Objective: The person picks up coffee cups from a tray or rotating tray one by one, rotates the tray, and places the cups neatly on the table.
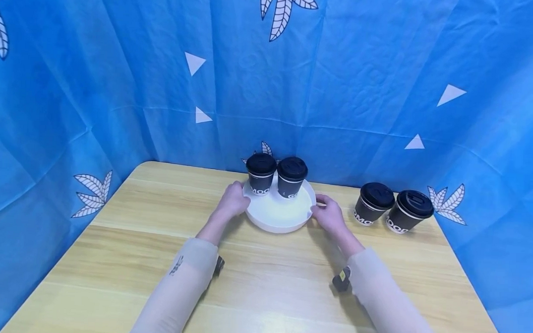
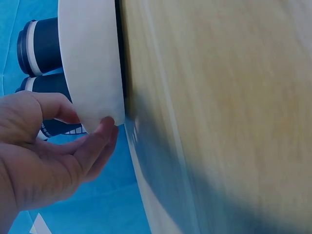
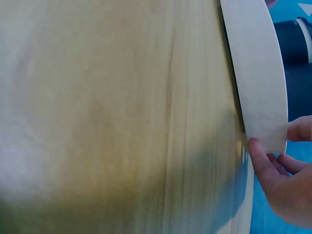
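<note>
A round white tray (image 1: 278,215) with a raised wall is between both hands near the back of the table. Two lidded black paper coffee cups (image 1: 260,175) (image 1: 291,178) stand side by side on its far half. My left hand (image 1: 233,201) grips the tray's left side. In the left wrist view its thumb is over the rim and its fingertips press the outside of the tray wall (image 2: 92,63). On the opposite side my right hand (image 1: 329,214) pinches the wall (image 3: 258,73) between thumb and fingers. A dark gap shows along the tray's lower edge.
Two more lidded black coffee cups (image 1: 374,205) (image 1: 408,212) stand close together on the wooden table (image 1: 270,296), right of the tray. A blue curtain (image 1: 270,82) hangs directly behind the table's back edge and along both sides.
</note>
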`<state>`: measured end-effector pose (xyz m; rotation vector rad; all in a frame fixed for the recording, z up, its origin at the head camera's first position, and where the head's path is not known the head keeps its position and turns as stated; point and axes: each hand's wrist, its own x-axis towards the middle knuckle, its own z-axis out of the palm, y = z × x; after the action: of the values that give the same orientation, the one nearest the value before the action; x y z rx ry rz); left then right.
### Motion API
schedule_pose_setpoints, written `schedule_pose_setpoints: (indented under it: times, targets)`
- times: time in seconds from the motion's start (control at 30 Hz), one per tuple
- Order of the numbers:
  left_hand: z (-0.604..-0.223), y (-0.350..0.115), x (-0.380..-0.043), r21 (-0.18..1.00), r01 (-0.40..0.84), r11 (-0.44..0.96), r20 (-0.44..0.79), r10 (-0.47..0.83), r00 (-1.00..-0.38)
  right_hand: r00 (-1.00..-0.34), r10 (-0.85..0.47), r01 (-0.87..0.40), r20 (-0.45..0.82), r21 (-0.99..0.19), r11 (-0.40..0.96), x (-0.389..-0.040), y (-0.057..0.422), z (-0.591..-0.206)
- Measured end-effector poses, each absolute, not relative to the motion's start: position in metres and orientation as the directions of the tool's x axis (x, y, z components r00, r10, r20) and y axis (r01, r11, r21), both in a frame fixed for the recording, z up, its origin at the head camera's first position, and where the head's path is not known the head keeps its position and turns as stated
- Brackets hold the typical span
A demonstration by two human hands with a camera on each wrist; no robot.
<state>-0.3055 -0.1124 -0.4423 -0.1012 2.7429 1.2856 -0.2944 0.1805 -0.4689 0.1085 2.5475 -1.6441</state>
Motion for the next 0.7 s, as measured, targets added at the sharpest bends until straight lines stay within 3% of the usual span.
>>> schedule_pose_setpoints:
  times: [0.7]
  targets:
    - [-0.432, -0.111, -0.281, 0.738, -0.14, 0.66, -0.176, -0.012, -0.984, -0.991, 0.0, 0.122, -0.132, -0.916, 0.382, -0.26, 0.17, -0.465]
